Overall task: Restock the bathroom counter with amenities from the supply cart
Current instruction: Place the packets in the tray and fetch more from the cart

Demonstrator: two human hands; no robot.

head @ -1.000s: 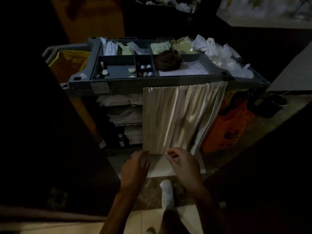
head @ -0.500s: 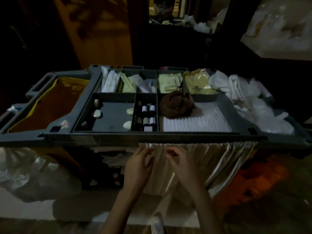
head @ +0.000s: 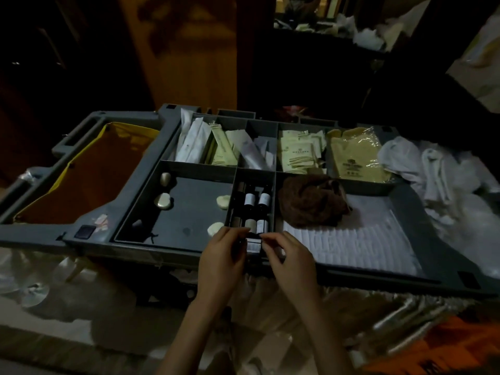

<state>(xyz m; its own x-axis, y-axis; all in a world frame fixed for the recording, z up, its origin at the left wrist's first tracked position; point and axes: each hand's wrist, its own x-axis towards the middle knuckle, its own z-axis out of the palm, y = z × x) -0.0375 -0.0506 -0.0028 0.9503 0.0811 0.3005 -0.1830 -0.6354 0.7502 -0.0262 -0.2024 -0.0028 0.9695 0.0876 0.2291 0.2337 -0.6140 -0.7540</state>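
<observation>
While the left hand (head: 221, 257) and right hand (head: 293, 259) pinch a small dark white-labelled bottle (head: 253, 246) at centre frame, low in the grey plastic cart tray (head: 135, 251), lifting straight up should spare the neighbouring bottles (head: 249, 199).

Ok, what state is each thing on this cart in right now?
Left hand, fingers curled at the front bottle, grip unclear.
Right hand, the same.
Small bottles, capped, in the narrow compartment.
Soaps, loose in the left compartment.
Brown cloth, crumpled on the white pads.
Yellow bag, open.
</observation>
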